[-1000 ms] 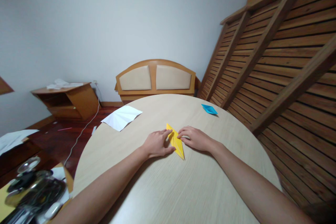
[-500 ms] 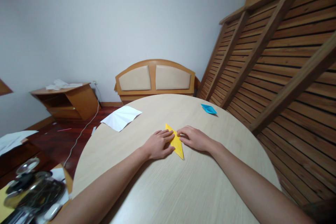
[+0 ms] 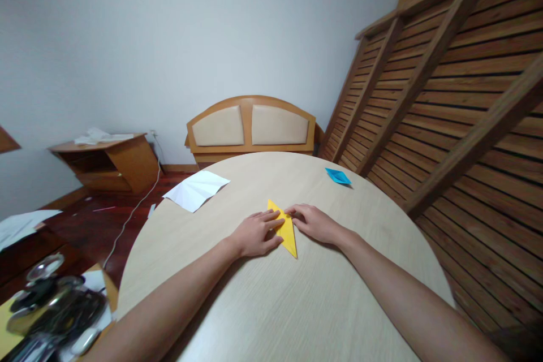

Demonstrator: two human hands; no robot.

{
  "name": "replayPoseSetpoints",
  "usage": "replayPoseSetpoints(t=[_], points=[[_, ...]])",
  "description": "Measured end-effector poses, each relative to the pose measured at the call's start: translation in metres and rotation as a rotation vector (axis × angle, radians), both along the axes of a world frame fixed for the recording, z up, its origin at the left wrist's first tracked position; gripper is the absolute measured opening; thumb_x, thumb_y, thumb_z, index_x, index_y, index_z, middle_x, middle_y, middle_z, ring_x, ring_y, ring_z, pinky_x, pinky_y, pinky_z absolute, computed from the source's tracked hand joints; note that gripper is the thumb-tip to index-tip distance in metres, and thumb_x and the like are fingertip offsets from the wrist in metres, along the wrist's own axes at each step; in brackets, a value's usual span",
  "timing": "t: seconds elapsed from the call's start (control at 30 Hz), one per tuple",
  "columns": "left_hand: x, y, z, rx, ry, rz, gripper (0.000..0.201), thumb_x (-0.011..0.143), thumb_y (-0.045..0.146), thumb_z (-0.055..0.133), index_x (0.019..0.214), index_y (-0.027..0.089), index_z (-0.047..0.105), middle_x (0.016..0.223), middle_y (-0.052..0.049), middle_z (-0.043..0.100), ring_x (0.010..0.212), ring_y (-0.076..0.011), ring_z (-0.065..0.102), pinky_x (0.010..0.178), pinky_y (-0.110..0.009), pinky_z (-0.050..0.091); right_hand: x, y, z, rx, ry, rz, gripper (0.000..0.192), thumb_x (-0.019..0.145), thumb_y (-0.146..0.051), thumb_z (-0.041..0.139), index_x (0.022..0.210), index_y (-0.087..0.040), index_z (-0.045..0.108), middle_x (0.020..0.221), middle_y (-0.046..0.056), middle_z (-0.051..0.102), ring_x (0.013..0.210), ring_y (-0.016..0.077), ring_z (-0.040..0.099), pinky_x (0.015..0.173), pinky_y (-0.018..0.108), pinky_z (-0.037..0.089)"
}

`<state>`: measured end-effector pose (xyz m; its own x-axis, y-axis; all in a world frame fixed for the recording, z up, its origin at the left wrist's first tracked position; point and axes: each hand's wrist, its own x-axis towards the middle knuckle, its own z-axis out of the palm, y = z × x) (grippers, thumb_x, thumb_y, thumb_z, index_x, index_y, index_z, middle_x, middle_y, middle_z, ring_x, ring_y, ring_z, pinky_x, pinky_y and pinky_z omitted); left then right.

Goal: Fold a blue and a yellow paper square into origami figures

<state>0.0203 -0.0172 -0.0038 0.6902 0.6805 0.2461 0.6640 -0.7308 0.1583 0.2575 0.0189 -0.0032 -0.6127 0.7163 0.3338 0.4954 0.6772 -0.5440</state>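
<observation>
A: Quick rundown, what's in the hands?

B: Yellow paper (image 3: 287, 232), folded into a long narrow pointed shape, lying flat on the round table (image 3: 280, 305), approx in the middle, one tip pointing away from the person, the other toward them.

A: Left hand?

B: Left hand (image 3: 254, 233) lies palm down, fingers spread flat, pressing on the paper's left edge. Not wrapped around anything, just flat on top of paper & table.

A: Right hand?

B: Right hand (image 3: 314, 223) comes in from the other side, fingers curled a bit, fingertips (image 3: 293, 213) touching the paper's upper right part. Looks like pressing, maybe a light pinch on a flap; can't tell for sure bc the fingers hide the edge.

A: Hands touching each other?

B: Fingertips nearly meet over the paper; contact between them unclear.

A: Anything else on the table?

B: Blue paper (image 3: 338, 176), folded & small, far right side near the table edge, well apart from the hands. White sheet (image 3: 196, 189), creased, far left, hanging partly over the edge.

A: Around the table?

B: Wooden headboard (image 3: 251, 124) w/ padded panels behind the table, against the wall. Slatted wood frame (image 3: 445, 96) leaning at right. Low wooden cabinet (image 3: 108, 161) at left w/ papers on top. Bottom left corner: pile of metal items (image 3: 51, 305), too blurred to ID.
</observation>
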Motion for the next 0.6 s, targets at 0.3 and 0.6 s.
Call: replayPoseSetpoints(t=[0.3, 0.6], points=[[0.0000, 0.0011, -0.0028, -0.074, -0.050, 0.048, 0.060, 0.090, 0.047, 0.056, 0.138, 0.014, 0.044, 0.141, -0.018, 0.054, 0.132, -0.0303, 0.050, 0.113, -0.045, 0.039, -0.0078, -0.0037, 0.0017, -0.018, 0.023, 0.034, 0.031, 0.091, -0.016, 0.055, 0.119, -0.024, 0.067, 0.113, 0.007, 0.071, 0.103, 0.0224, 0.065, 0.091, 0.036, 0.050], [-0.0010, 0.0027, -0.0052, -0.115, -0.075, 0.021, 0.074, 0.091, 0.044, 0.055, 0.151, 0.012, 0.026, 0.155, -0.020, 0.036, 0.142, -0.0312, 0.037, 0.116, -0.047, 0.034, -0.0087, -0.0007, -0.0051, 0.040, -0.031, 0.029, 0.021, 0.092, -0.023, 0.057, 0.110, -0.022, 0.069, 0.111, 0.007, 0.071, 0.104, 0.0230, 0.064, 0.094, 0.038, 0.048]])
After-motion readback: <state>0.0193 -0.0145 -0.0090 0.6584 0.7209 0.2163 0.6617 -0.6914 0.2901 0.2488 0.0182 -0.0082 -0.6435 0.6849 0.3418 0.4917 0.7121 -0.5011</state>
